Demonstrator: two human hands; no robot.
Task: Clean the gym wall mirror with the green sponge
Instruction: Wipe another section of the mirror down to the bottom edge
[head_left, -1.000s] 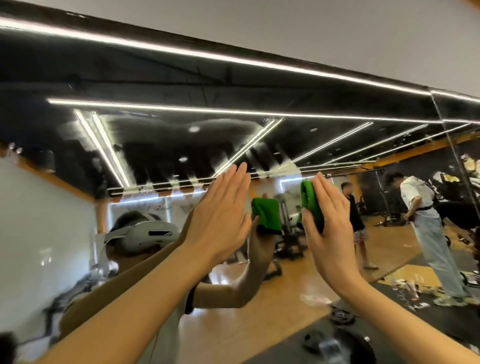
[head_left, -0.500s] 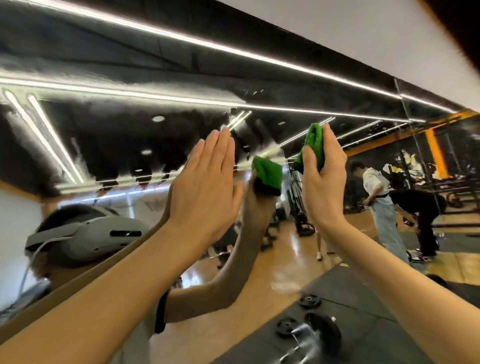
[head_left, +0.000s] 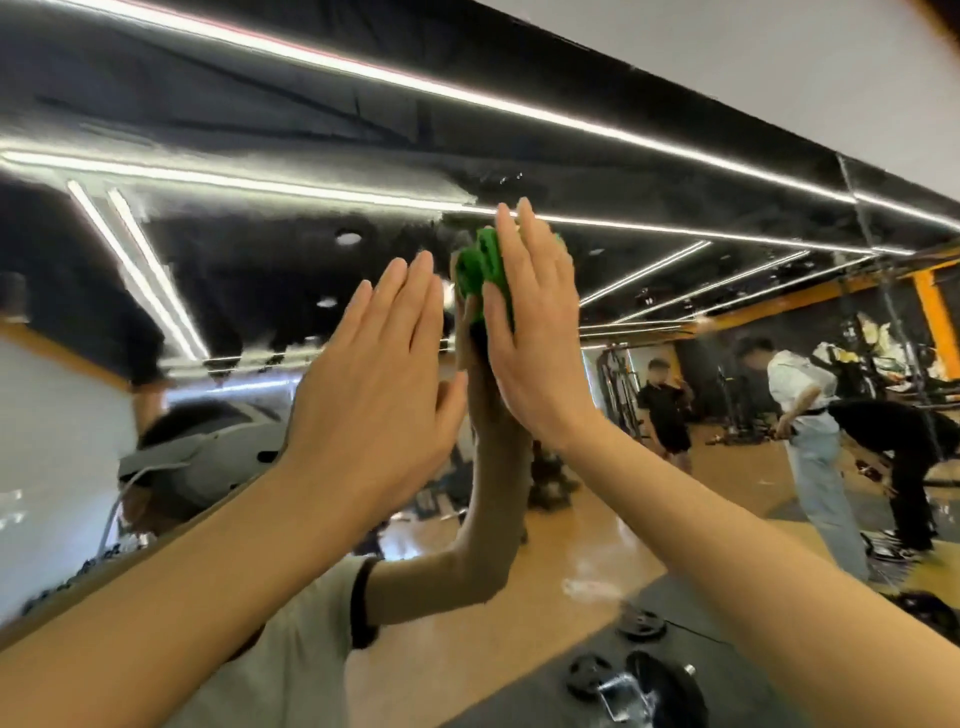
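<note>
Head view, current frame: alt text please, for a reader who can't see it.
A person's right hand presses a green sponge flat against a gym wall mirror, fingers straight. The left hand is held open beside it, fingers straight and pointing up. The mirror reflects ceiling light strips, a wood floor and people in the background.

Plain white wall (head_left: 779, 67) above hands. Long white ceiling light strips (head_left: 649, 228) reflected upper right. Glossy tan wood floor (head_left: 561, 545), round black weight plates (head_left: 641, 626) below rt forearm.
</note>
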